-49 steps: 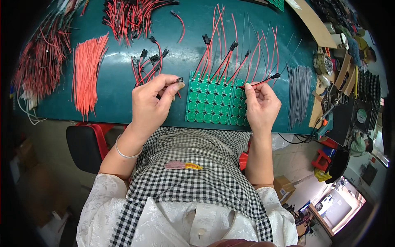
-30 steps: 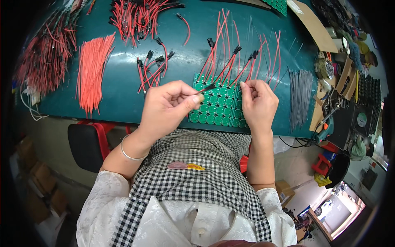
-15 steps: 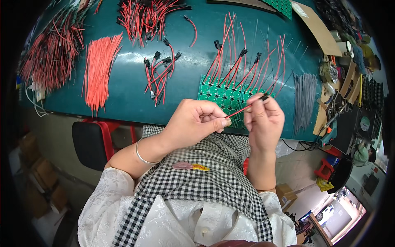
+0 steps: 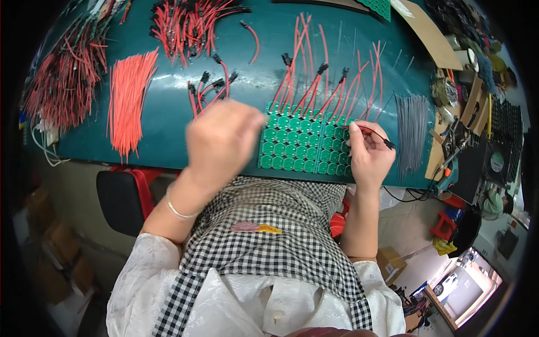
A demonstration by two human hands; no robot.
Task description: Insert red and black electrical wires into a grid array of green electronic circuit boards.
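Observation:
A short red-and-black wire lead with a black connector (image 4: 388, 144) is pinched in my right hand (image 4: 370, 157). That hand is closed at the right edge of a green circuit board panel (image 4: 288, 163) made of several round boards. Red wires (image 4: 319, 90), some ending in black connectors, rise from the panel's far edge. My left hand (image 4: 220, 137) is smeared by motion, left of the panel, and its fingers cannot be read. It partly covers a small pile of connector leads (image 4: 205, 89) lying just beyond it.
Left on the green table (image 4: 78, 147) lie a bundle of red-orange wires (image 4: 129, 101) and a heap of dark red leads (image 4: 70, 84). A larger connector heap (image 4: 185, 28) lies at the back, with one lead (image 4: 255, 44) beside it. Grey wires (image 4: 412, 132) lie right, near cardboard (image 4: 429, 33).
My left hand has let go of the lead's wire end and moved left, toward the small pile. The right hand keeps the lead, now turned so its connector points right.

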